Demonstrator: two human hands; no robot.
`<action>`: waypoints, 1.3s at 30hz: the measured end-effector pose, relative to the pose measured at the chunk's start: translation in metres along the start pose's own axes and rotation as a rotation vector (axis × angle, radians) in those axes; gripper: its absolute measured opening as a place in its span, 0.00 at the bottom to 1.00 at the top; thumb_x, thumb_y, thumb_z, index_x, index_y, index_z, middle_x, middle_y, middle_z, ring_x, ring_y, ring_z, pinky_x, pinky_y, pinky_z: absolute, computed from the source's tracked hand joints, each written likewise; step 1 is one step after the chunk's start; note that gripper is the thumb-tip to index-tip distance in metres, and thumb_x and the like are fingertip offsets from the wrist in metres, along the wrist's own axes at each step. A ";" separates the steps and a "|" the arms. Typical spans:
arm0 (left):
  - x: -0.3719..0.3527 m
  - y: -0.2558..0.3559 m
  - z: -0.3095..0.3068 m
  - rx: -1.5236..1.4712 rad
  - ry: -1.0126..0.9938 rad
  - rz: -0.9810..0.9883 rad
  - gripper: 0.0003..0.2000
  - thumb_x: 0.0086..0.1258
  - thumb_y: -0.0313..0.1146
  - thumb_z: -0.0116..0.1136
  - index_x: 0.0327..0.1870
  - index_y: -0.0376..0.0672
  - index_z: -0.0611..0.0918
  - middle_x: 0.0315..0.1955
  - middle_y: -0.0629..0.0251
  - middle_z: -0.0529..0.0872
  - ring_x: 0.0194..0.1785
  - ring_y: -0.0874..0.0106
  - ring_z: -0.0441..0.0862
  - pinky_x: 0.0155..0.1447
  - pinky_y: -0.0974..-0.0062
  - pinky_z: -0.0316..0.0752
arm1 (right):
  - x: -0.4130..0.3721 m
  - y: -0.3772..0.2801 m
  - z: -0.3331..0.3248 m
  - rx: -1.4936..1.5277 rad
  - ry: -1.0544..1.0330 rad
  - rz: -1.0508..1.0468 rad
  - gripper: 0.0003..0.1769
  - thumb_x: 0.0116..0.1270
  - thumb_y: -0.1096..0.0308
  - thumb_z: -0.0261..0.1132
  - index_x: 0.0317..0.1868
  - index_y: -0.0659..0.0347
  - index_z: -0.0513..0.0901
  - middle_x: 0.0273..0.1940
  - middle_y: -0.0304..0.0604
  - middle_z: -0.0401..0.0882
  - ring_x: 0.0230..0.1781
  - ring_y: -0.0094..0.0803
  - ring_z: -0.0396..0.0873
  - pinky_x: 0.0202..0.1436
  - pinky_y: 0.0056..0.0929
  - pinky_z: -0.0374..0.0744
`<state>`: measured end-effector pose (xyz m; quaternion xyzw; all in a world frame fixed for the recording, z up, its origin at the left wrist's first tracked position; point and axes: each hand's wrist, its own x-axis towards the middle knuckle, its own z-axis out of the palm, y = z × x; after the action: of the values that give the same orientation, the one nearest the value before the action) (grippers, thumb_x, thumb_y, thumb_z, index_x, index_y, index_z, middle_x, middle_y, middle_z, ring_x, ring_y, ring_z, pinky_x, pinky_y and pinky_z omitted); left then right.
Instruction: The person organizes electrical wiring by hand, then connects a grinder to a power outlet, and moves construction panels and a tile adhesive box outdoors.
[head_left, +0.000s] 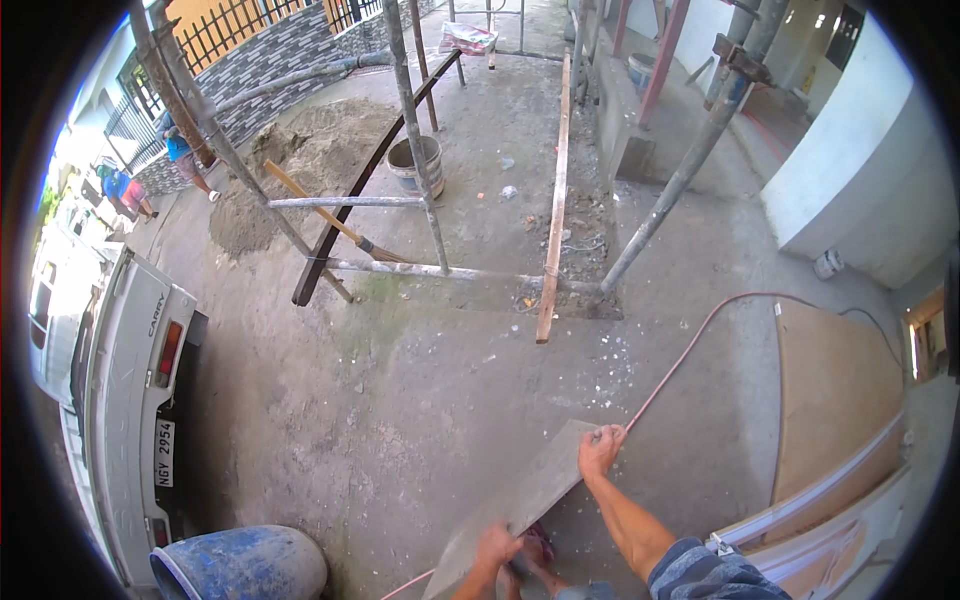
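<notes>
A flat grey board [528, 482] lies slantwise in front of my legs, running from the bottom edge up to the right. My right hand [600, 450] is closed around its upper right end. Lower down, my left hand [497, 545] grips the board's near edge, with part of its fingers hidden. A foot shows beneath the board beside my left hand. The thin pink hose [672, 372] on the ground passes close by my right hand.
Pipe scaffolding [440, 270] stands ahead, with a long wooden plank [556, 220], a dark beam [375, 160], a shovel [330, 215] and a bucket [415, 167]. A blue drum [250, 560] and white truck [125, 400] are left. Wooden panels [835, 400] lie right; two people stand far left.
</notes>
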<state>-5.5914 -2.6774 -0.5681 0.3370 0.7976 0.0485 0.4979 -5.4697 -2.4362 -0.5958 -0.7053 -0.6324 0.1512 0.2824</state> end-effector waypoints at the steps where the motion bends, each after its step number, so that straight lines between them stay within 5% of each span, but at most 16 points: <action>1: -0.002 0.003 -0.001 0.002 0.005 -0.014 0.29 0.53 0.46 0.62 0.53 0.35 0.77 0.48 0.43 0.81 0.55 0.50 0.77 0.59 0.61 0.72 | -0.001 0.001 0.000 -0.008 -0.002 -0.003 0.08 0.52 0.74 0.63 0.28 0.64 0.71 0.50 0.56 0.65 0.52 0.51 0.69 0.57 0.43 0.68; 39: 0.001 0.003 0.001 -0.013 0.018 -0.024 0.29 0.54 0.50 0.62 0.51 0.36 0.78 0.46 0.42 0.81 0.54 0.50 0.78 0.58 0.61 0.72 | 0.004 -0.007 -0.002 0.085 -0.028 0.044 0.09 0.51 0.75 0.63 0.28 0.64 0.70 0.47 0.56 0.64 0.52 0.51 0.67 0.56 0.43 0.68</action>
<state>-5.5897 -2.6753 -0.5679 0.3239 0.8056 0.0507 0.4934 -5.4736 -2.4326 -0.5891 -0.7040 -0.6137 0.1942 0.2999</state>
